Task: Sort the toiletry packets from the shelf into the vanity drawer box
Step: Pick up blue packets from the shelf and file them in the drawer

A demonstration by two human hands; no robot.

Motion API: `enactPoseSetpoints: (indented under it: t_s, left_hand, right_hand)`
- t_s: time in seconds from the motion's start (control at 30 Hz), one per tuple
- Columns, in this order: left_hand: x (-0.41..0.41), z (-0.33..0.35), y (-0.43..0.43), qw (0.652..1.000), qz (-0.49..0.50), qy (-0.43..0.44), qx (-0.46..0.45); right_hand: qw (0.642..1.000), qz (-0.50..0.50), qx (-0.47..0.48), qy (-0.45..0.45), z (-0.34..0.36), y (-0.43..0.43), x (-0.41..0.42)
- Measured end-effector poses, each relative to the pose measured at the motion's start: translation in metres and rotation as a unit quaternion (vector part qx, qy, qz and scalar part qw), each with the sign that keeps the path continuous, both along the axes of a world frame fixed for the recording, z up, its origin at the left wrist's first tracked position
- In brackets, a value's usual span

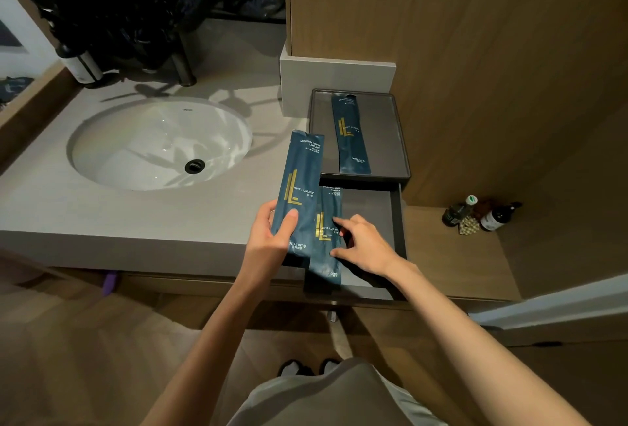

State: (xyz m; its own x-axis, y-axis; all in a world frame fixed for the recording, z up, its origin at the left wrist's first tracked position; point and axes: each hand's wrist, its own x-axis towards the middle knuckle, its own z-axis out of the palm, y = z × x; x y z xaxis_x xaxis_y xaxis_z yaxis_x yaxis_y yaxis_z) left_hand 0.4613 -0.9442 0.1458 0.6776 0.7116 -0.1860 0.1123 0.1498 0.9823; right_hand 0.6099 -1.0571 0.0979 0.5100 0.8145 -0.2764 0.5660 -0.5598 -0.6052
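My left hand [272, 238] grips the lower end of a long dark-blue dental kit packet [299, 181] with gold lettering, held upright above the counter edge. Beside it, my right hand [363, 245] pinches a second blue packet [327, 238] between thumb and fingers, over the left side of the open dark drawer box [373, 208]. A third blue packet [351, 133] lies lengthwise in the dark tray [319, 140] on the counter behind the drawer.
A white oval sink [159, 143] is set in the grey counter [119, 215] to the left. Two dark bottles [482, 216] stand on a lower wooden ledge at the right. A wooden wall panel rises behind the tray.
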Motion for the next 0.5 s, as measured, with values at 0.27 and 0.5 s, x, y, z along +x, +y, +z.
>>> enactPoseSetpoints:
  t_s: [0.27,0.5]
  left_hand:
    - [0.005,0.003,-0.029,0.999,-0.038,0.019,0.012]
    - [0.020,-0.003,-0.051,0.992,-0.115,0.021,0.038]
  right_hand:
    - [0.899,-0.225,0.260,0.272,0.053,-0.018,-0.006]
    - [0.879,-0.266,0.291,0.268,0.067,-0.028,-0.010]
